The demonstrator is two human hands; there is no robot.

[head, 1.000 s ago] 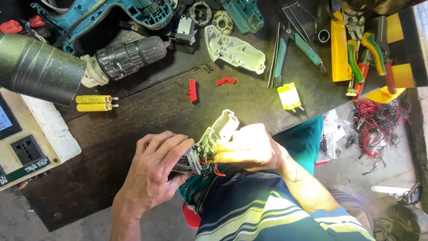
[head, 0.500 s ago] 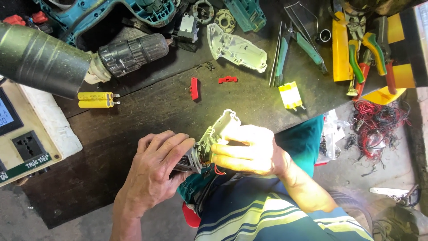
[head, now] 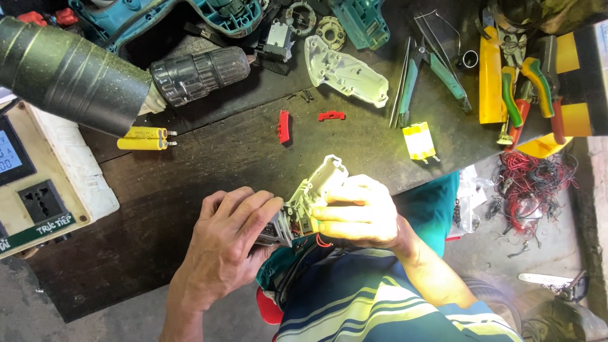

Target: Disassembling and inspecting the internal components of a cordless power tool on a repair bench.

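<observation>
Head view: left hand [head: 228, 244] and right hand [head: 358, 212] both grip white power-tool housing [head: 313, 193] over wooden table [head: 209, 171].

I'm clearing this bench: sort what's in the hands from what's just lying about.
In hand:
left hand, right hand, white tool housing half with wiring

Lying about:
other white housing half
drill chuck
two red plastic parts
yellow cells
pliers
socket box

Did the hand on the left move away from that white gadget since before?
No. The left hand still cups the white tool housing at the dark table's near edge, just as far below the two red clips.
</observation>
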